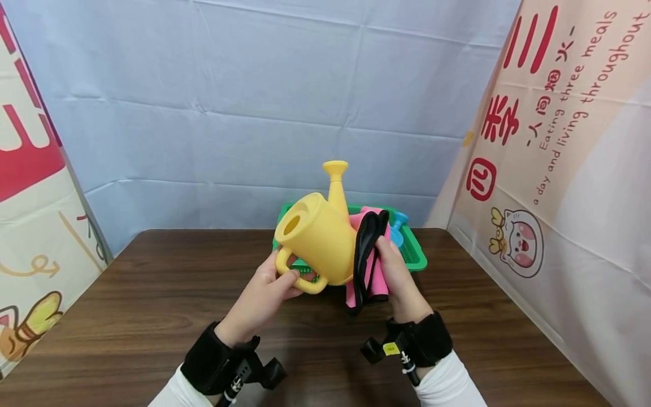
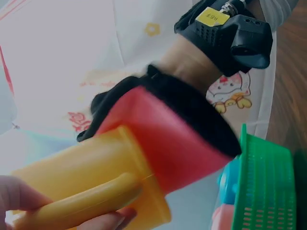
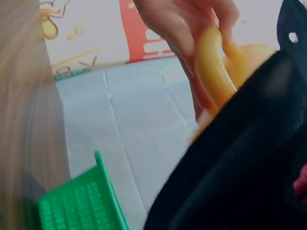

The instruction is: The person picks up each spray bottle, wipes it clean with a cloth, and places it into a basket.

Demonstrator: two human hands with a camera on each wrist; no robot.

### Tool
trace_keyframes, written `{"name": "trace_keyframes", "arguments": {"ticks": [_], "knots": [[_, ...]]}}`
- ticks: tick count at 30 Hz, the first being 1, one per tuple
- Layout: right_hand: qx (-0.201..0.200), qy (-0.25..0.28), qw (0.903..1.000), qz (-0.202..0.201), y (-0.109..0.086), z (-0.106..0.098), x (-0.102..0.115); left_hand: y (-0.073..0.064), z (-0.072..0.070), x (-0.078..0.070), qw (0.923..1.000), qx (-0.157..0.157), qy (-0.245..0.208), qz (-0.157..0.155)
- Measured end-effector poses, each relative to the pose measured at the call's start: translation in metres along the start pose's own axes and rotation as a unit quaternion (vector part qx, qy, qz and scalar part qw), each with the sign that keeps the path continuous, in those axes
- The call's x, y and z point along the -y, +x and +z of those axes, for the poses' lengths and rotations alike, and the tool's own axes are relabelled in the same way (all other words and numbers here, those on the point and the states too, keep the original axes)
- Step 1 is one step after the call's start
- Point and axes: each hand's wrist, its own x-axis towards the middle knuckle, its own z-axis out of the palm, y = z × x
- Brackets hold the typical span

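In the head view a yellow toy watering can (image 1: 330, 243) is held up in front of the basket, tilted with its spout pointing upward. My left hand (image 1: 261, 294) grips its handle, thumb over the loop. Just to the right, my right hand (image 1: 399, 277) holds a pink fabric item with black trim (image 1: 378, 282), which looks folded or pouch-like. The can's base end overlaps this fabric in the left wrist view, where the pink side (image 2: 163, 139) and a wide black edge show. Dark fabric (image 3: 230, 158) fills much of the right wrist view and hides the right fingers.
Behind the held things a green plastic basket (image 1: 418, 257) stands on the dark wooden table (image 1: 168, 305). Inside it lies a light-blue object (image 1: 398, 229), and something pink (image 2: 223, 218) shows beside that. Hanging cloths (image 1: 244, 113) enclose the table at the back and both sides.
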Motion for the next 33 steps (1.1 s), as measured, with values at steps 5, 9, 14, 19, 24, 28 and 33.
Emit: {"name": "trace_keyframes", "arguments": {"ticks": [5, 9, 14, 19, 24, 28, 33], "knots": [[0.038, -0.04, 0.9983, 0.018, 0.002, -0.01, 0.004, 0.0, -0.006, -0.003, 0.9983, 0.038, 0.039, -0.019], [0.064, -0.062, 0.9957, 0.026, 0.004, -0.015, 0.005, 0.001, -0.008, -0.003, 0.9936, 0.056, 0.093, -0.033], [0.023, -0.076, 0.9964, 0.03, 0.005, -0.015, 0.005, 0.003, -0.007, -0.001, 0.9828, 0.073, 0.165, -0.038], [-0.081, -0.129, 0.9883, 0.01, 0.007, -0.009, 0.005, 0.004, -0.003, 0.0, 0.9786, 0.078, 0.187, -0.035], [-0.128, -0.187, 0.9727, -0.048, 0.005, 0.001, 0.001, 0.002, -0.001, -0.002, 0.9746, 0.047, 0.217, -0.027], [-0.122, -0.22, 0.9631, -0.097, -0.001, 0.012, -0.002, 0.001, -0.002, -0.004, 0.9736, 0.02, 0.226, -0.027], [-0.089, -0.272, 0.9459, -0.152, -0.01, 0.03, -0.002, 0.001, -0.008, -0.003, 0.9762, -0.014, 0.214, -0.032]]}}
